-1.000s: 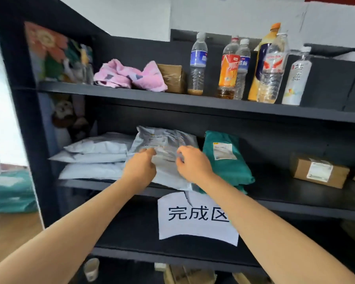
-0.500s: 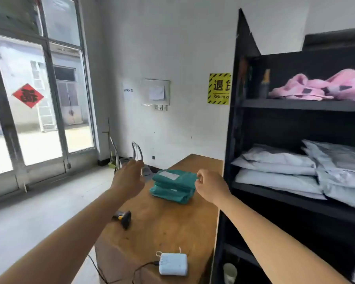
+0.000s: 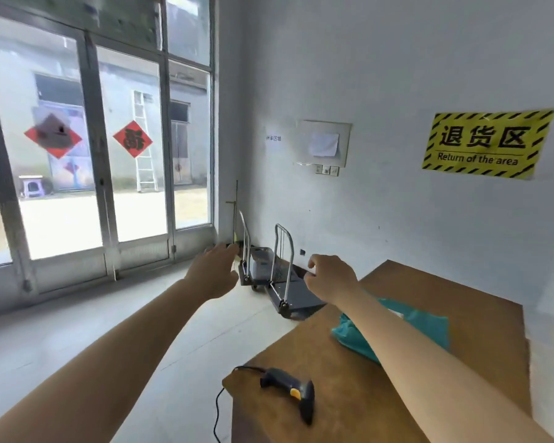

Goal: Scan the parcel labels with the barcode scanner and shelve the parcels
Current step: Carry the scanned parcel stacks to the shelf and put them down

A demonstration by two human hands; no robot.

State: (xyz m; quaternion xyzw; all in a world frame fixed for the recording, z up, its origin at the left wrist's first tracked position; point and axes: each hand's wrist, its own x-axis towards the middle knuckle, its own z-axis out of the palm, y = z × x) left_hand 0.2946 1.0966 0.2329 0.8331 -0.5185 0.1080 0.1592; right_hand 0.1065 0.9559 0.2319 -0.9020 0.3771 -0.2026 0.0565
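While left hand [image 3: 216,272], spread, and right hand [image 3: 331,278], loosely curled, hold nothing, next likely: grab scanner [image 3: 289,389], scan teal parcel [image 3: 426,326].

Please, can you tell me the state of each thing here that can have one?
left hand: raised, fingers relaxed, holds nothing.
right hand: raised, fingers loosely curled, holds nothing.
barcode scanner: lies on the table, not held, cable attached.
teal parcel: lies on the table, partly hidden by the right forearm.
glass doors: closed.
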